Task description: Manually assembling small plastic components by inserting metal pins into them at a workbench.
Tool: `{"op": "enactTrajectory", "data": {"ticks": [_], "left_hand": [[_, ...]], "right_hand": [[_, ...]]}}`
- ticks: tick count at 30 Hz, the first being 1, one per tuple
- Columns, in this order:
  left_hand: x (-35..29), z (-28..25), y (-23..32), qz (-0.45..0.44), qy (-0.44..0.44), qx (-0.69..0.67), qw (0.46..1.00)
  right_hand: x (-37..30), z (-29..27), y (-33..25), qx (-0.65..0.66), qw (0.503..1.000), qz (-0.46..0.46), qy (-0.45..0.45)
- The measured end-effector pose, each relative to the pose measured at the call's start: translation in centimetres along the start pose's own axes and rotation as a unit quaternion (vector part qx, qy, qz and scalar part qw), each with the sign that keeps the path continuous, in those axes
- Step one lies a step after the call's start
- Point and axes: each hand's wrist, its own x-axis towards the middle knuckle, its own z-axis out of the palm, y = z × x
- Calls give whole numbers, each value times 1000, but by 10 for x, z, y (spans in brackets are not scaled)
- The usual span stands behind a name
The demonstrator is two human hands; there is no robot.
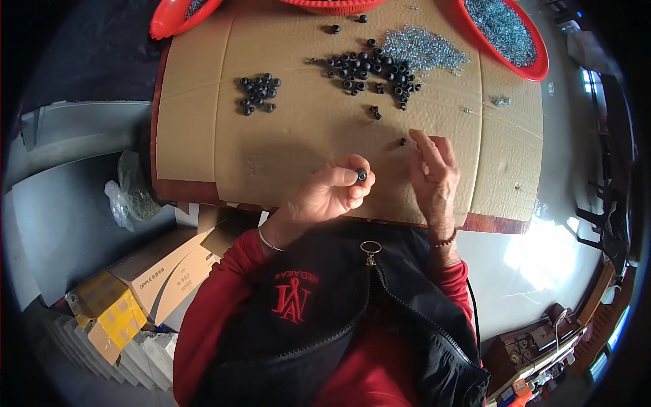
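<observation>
My left hand (pixel 332 186) pinches a black ball with a hole (pixel 362 175) between thumb and fingers, just above the near part of the cardboard. To its right, my right hand (pixel 434 166) is over the cardboard with its fingers bent and apart. Beside its fingertips is a small black plastic piece (pixel 402 142), which they do not seem to grip. Farther off lies a heap of black balls and small black pieces (pixel 366 66). Against that heap spreads a pile of tiny silvery springs (pixel 427 51). A smaller group of black balls (pixel 259 91) lies to the left.
A red basket of springs (pixel 540 68) stands at the far right; other red baskets (pixel 166 27) sit along the far edge. Cardboard (pixel 183 136) covers the table. A few loose springs (pixel 502 102) lie at right. Cartons (pixel 169 271) and a plastic bag (pixel 132 190) are at left.
</observation>
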Motion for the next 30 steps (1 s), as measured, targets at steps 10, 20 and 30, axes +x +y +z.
{"op": "enactTrajectory", "data": {"ticks": [10, 20, 30], "left_hand": [[6, -2, 3, 14, -27, -9, 999], [7, 31, 6, 56, 26, 50, 997], [9, 48, 0, 64, 10, 68, 996]], "right_hand": [[-6, 18, -5, -140, 989, -42, -29], [-2, -21, -40, 554, 788, 256, -83], [-8, -28, -48, 543, 820, 177, -35]]}}
